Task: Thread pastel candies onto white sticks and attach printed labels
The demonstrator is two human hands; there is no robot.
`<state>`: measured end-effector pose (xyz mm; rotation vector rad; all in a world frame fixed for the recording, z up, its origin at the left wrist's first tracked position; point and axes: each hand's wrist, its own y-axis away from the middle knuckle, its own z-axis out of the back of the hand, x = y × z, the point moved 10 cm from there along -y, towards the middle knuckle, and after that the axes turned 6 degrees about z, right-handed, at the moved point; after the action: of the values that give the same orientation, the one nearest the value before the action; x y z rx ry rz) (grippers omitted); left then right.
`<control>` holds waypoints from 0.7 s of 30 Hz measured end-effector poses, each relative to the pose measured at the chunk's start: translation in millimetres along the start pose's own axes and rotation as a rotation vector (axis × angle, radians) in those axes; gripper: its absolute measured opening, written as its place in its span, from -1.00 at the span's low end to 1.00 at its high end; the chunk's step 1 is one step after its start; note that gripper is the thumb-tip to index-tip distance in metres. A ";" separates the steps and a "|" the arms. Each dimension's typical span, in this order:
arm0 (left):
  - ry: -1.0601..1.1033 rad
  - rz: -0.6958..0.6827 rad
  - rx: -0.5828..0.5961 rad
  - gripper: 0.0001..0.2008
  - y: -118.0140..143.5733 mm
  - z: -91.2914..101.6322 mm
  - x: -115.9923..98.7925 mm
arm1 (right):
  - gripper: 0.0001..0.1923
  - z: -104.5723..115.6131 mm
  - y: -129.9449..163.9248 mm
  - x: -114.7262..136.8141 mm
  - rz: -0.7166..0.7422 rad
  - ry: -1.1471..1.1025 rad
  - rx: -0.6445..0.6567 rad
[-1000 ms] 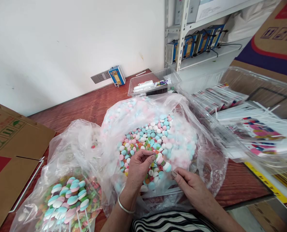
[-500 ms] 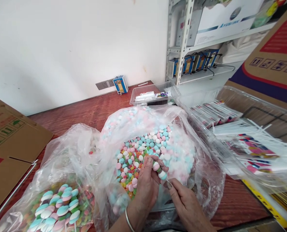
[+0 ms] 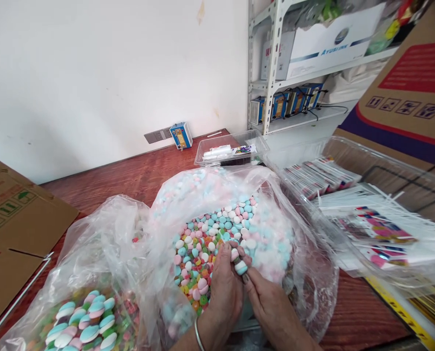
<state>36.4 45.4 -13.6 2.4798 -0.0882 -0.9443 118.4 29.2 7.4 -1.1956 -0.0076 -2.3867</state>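
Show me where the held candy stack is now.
In the head view, the candy stack is low, right of centre, between the left hand and right hand, over the open candy bag.

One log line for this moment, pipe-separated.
left hand: cupped behind candy stack | right hand: at stack's lower end | under hands: open plastic bag, loose candies

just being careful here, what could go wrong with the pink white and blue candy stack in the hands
Pressing by the bare left hand or bare right hand might loosen the candy stack. A dropped piece could land among the loose pastel candies in the open translucent plastic bag and be hard to spot.
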 end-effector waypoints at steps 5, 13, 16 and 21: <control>-0.529 -0.250 -0.018 -0.60 -36.6 -8.1 -65.0 | -0.67 21.3 3.6 -29.6 -0.113 0.005 -0.092; -1.608 -0.645 0.080 -0.75 -85.4 -57.0 -95.3 | -0.70 29.1 11.7 -54.5 -0.202 -0.056 -0.128; -1.710 -0.685 0.139 -0.74 -88.5 -69.9 -83.9 | -0.70 29.7 11.5 -56.4 -0.214 -0.071 -0.130; -1.878 -0.659 0.187 -0.66 -101.7 -77.3 -73.2 | -0.71 29.0 9.4 -58.9 -0.221 -0.070 -0.131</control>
<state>19.4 183.6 34.2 0.8018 0.0541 -3.1658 174.3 50.7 -21.2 -1.4038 -0.0064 -2.5671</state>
